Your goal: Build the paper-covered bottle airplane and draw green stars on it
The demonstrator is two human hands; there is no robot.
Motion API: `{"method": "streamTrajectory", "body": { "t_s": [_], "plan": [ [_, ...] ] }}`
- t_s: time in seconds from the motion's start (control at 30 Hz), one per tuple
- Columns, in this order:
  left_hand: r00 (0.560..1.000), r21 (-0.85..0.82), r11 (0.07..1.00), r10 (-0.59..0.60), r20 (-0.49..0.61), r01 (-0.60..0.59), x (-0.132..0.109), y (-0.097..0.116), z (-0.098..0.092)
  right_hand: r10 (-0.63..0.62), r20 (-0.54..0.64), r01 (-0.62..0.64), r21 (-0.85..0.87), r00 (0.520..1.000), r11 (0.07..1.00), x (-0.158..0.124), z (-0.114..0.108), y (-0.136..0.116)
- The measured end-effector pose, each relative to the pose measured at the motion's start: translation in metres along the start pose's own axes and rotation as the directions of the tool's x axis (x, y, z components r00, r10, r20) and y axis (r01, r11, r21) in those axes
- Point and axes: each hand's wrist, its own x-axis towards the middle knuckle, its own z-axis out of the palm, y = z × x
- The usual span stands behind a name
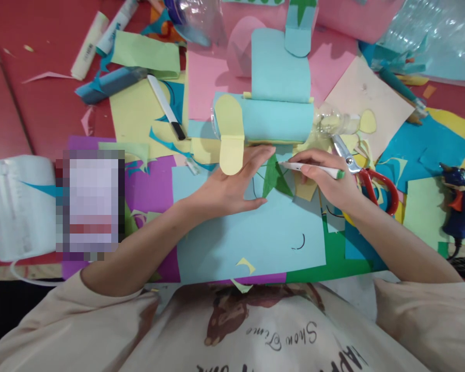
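Note:
A sheet of light blue paper (251,237) lies before me, bearing a green coloured shape (276,178) with pointed lower ends. My left hand (238,183) rests on the sheet with thumb and fingers spread on either side of the green shape, holding nothing. In my right hand (331,181) is a white marker (320,169) with a green end, its tip at the shape's right edge. Just beyond the hands lies a plastic bottle (325,120) wrapped in light blue paper, with a pale yellow paper strip (231,135) over it, partly covering my left hand.
Red-handled scissors (377,188) lie beside my right wrist. A white-and-black cutter (166,107) and markers (89,46) are at the upper left. At the right stands a dark blue glue gun (460,206). A blurred-out rectangle (91,204) and a white device (19,206) are left, among paper scraps.

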Motion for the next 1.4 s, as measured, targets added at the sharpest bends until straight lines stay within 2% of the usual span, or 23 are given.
{"method": "streamTrajectory", "body": {
  "t_s": [0.43, 0.7, 0.93, 1.4],
  "plan": [
    [1.0, -0.026, 1.0, 0.007, -0.021, -0.008, 0.0001, -0.0016, 0.0014, 0.011, 0.007, -0.011, 0.015, 1.0, 1.0, -0.0001, -0.0005, 0.0007],
    [1.0, 0.014, 1.0, -0.006, -0.003, 0.006, -0.0001, -0.0009, 0.0003, -0.013, -0.003, 0.013, -0.015, 1.0, 1.0, -0.0008, -0.0007, -0.0002],
    [1.0, 0.016, 1.0, -0.007, 0.006, 0.007, -0.0001, 0.0017, -0.0014, -0.087, 0.124, 0.093, -0.041, 0.988, 0.995, -0.0008, -0.0037, -0.0006],
    [1.0, -0.068, 0.998, -0.017, -0.013, 0.016, -0.0001, -0.0001, 0.0004, -0.079, 0.126, 0.083, -0.033, 0.989, 0.996, -0.0011, -0.002, -0.0013]
  ]
}}
